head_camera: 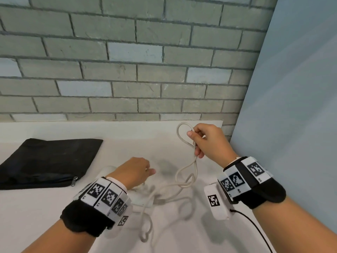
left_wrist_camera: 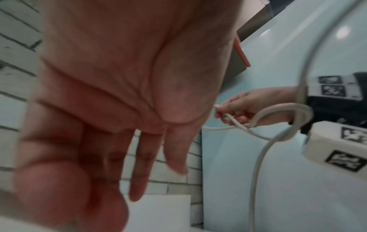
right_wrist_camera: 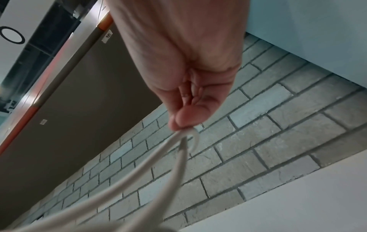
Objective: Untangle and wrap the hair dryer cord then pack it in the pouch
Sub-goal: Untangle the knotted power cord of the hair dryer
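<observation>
Grey-green brick runs across the back of my head view, with a pale blue panel on the right and a white table below. On that table, far left, I see the black pouch lying flat, its zipper pull toward me. My left hand hovers low over the white hair dryer, which my wrist and its marker band mostly hide. My right hand is raised near the back edge, pinching a loop of the white cord; below it the cord twists on itself and trails in loose tangles across the table toward the dryer.

From the left wrist, the left hand fills the picture, fingers straight and a little apart, holding nothing. Past it I see the right hand gripping the cord, which crosses itself in a knot-like loop just beside a white marker block.

From the right wrist, the right hand is curled tight, thumb and fingers pinching the cord, whose strands run down toward the camera.
</observation>
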The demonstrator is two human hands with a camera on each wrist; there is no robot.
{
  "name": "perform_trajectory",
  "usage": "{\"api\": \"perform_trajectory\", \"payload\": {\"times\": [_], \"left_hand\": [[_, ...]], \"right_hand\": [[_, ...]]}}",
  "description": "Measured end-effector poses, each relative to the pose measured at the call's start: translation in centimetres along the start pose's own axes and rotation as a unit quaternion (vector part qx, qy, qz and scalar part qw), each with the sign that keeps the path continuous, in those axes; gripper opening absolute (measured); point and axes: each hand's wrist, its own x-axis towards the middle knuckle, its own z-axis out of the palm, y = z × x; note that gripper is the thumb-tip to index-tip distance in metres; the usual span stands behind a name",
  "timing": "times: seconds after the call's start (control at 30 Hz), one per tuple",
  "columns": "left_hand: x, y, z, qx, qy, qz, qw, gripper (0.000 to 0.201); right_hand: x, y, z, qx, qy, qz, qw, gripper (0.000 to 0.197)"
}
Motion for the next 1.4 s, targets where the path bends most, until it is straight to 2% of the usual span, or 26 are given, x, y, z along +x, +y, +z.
{"api": "perform_trajectory", "payload": {"times": [0.07, 0.13, 0.2, 0.27, 0.3, 0.37, 0.43, 0.47, 0.53, 0.6, 0.67, 0.73, 0.8, 0.87, 0.97, 1.03, 1.1, 1.17, 1.23, 1.33, 1.4], "left_hand": [[-1.3, 1.5, -0.5, -0.103, -0.007, 0.063, 0.993, 0.049], [-2.8, 3.3, -1.4, -0.198, -0.038, 0.139, 0.97, 0.047], [-4.0, 4.3, -2.2, -0.249, -0.055, 0.203, 0.945, 0.043], [-4.7, 4.2, -3.1, -0.273, -0.065, 0.232, 0.931, 0.044], [-4.8, 4.0, -3.5, -0.239, -0.059, 0.243, 0.938, 0.044], [-5.0, 3.9, -3.7, -0.07, -0.019, 0.253, 0.965, 0.045], [-5.0, 4.4, -3.4, 0.083, 0.054, 0.252, 0.963, 0.04], [-4.9, 4.7, -3.1, 0.121, 0.093, 0.256, 0.954, 0.034], [-4.5, 5.0, -2.6, 0.12, 0.14, 0.271, 0.945, 0.022], [-3.7, 4.5, -2.4, 0.063, 0.156, 0.273, 0.947, 0.02], [-3.0, 3.9, -2.3, 0.018, 0.178, 0.271, 0.946, 0.022], [-2.5, 3.5, -2.3, -0.004, 0.214, 0.27, 0.939, 0.022], [-2.1, 3.2, -2.4, -0.057, 0.231, 0.267, 0.934, 0.019], [-1.8, 3.2, -2.7, -0.15, 0.231, 0.254, 0.927, 0.016], [-1.9, 3.4, -2.9, -0.251, 0.204, 0.23, 0.918, 0.013], [-1.8, 3.3, -3.2, -0.291, 0.182, 0.206, 0.916, 0.016], [-1.6, 2.9, -3.6, -0.337, 0.169, 0.177, 0.909, 0.019], [-1.5, 2.3, -4.2, -0.362, 0.175, 0.149, 0.904, 0.021], [-1.4, 1.6, -4.8, -0.384, 0.191, 0.128, 0.894, 0.023], [-1.2, 0.5, -5.5, -0.424, 0.216, 0.105, 0.873, 0.024], [-1.0, -0.2, -5.7, -0.451, 0.231, 0.088, 0.858, 0.024]], "right_hand": [[0.3, -0.1, -0.1, -0.002, 0.009, 0.006, 1.0, 0.024], [0.4, 0.0, -0.1, -0.01, 0.016, 0.011, 1.0, 0.02], [0.6, 0.3, -0.1, -0.016, 0.021, 0.019, 0.999, 0.011], [0.6, 0.6, -0.3, -0.028, 0.026, 0.026, 0.999, 0.012], [0.7, 0.8, -0.3, -0.036, 0.028, 0.03, 0.998, 0.014], [0.8, 1.2, -0.3, -0.049, 0.026, 0.039, 0.998, 0.012], [1.1, 1.5, -0.1, -0.042, 0.022, 0.053, 0.997, 0.011], [1.2, 1.6, 0.0, -0.031, 0.019, 0.064, 0.997, 0.01], [1.2, 1.7, 0.0, -0.009, 0.011, 0.086, 0.996, 0.007], [1.1, 1.7, -0.1, 0.004, -0.001, 0.081, 0.997, 0.01], [0.6, 1.5, -0.2, -0.018, 0.001, 0.026, 0.999, 0.017], [-0.5, 0.6, -0.2, -0.045, -0.004, -0.082, 0.996, 0.018], [-1.8, -0.8, 0.2, -0.033, -0.064, -0.161, 0.984, 0.019], [-2.4, -1.4, 0.8, -0.076, -0.112, -0.195, 0.971, 0.026], [-2.2, -1.7, 1.3, -0.144, -0.07, -0.223, 0.962, 0.025], [-2.2, -1.6, 1.5, -0.207, -0.037, -0.269, 0.94, 0.027], [-2.1, -1.6, 1.7, -0.292, -0.013, -0.282, 0.914, 0.035], [-2.0, -1.3, 1.6, -0.339, 0.004, -0.261, 0.904, 0.039], [-1.7, -1.3, 0.7, -0.311, 0.027, -0.206, 0.927, 0.032], [-1.1, -0.8, -1.2, -0.122, 0.089, -0.075, 0.986, 0.02], [-0.9, -0.2, -2.0, 0.054, 0.121, 0.007, 0.991, 0.017]]}}
